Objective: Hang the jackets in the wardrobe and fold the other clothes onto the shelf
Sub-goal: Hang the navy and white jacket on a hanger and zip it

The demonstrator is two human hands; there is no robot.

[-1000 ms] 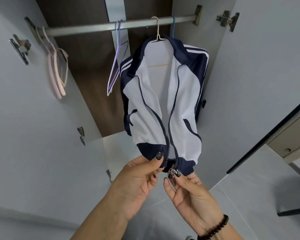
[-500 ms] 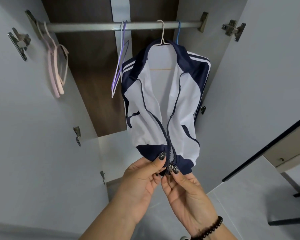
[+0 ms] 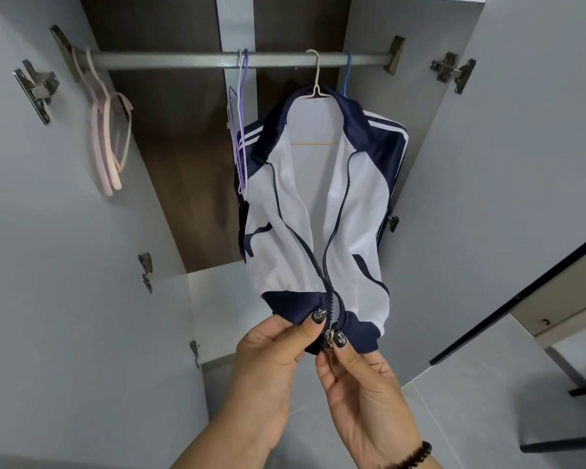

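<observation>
A white and navy track jacket (image 3: 349, 211) hangs on a pale hanger (image 3: 313, 79) from the metal wardrobe rail (image 3: 170, 59). Its front is unzipped almost to the hem. My left hand (image 3: 274, 353) pinches the navy hem on the left side of the zip. My right hand (image 3: 359, 384) pinches the metal zip slider (image 3: 329, 336) at the bottom of the zip, thumb on the hem's right side.
Pink hangers (image 3: 110, 140) hang at the rail's left end, purple hangers (image 3: 241, 130) beside the jacket, a blue hanger (image 3: 347, 76) behind it. A white shelf (image 3: 224, 299) lies below. Open wardrobe doors stand at left (image 3: 48, 265) and right (image 3: 504, 164).
The two hem sides have come together at the zip's bottom, with my right hand holding the slider there. The view has shifted slightly down.
</observation>
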